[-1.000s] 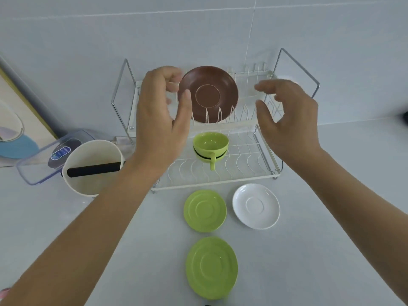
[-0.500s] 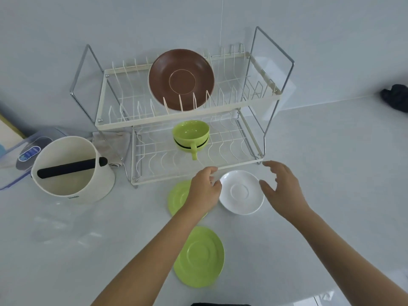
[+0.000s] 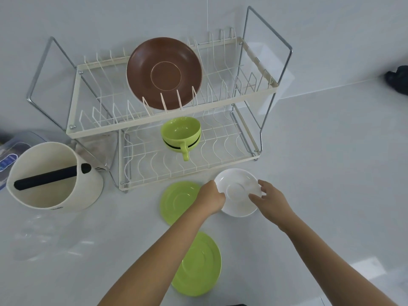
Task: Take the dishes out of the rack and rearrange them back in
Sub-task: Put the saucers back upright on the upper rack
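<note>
Just in front of the rack [image 3: 154, 127], my left hand [image 3: 210, 198] and right hand [image 3: 270, 198] grip the white saucer [image 3: 237, 191] by opposite rims; two green saucers [image 3: 176, 200] lie nearer left, the brown plate [image 3: 164, 72] stands upright in the top tier.

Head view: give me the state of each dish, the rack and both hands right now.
White saucer: on counter, gripped at both edges.
Left hand: fingers curled on saucer's left edge.
Right hand: fingers on its right edge.
Brown plate: upright in top tier.
Green cups: stacked, lower tier.
Two green saucers: flat on counter.
Rack: otherwise unfilled.
</note>
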